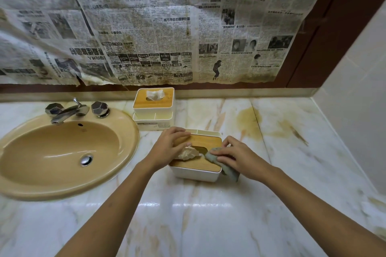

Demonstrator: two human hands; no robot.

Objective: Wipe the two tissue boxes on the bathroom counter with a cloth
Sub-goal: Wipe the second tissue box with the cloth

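A white tissue box with a wooden lid sits on the marble counter in front of me, a tissue sticking out of its slot. My left hand lies on the lid's left side, holding the box. On the lid's right edge my right hand presses a grey-green cloth, which hangs down over the box's right side. A second tissue box of the same kind stands further back against the wall, beside the sink, with nothing touching it.
A tan oval sink with a chrome tap fills the left of the counter. Old newspaper covers the wall behind. A tiled side wall closes off the right. A brown stain marks the counter at right.
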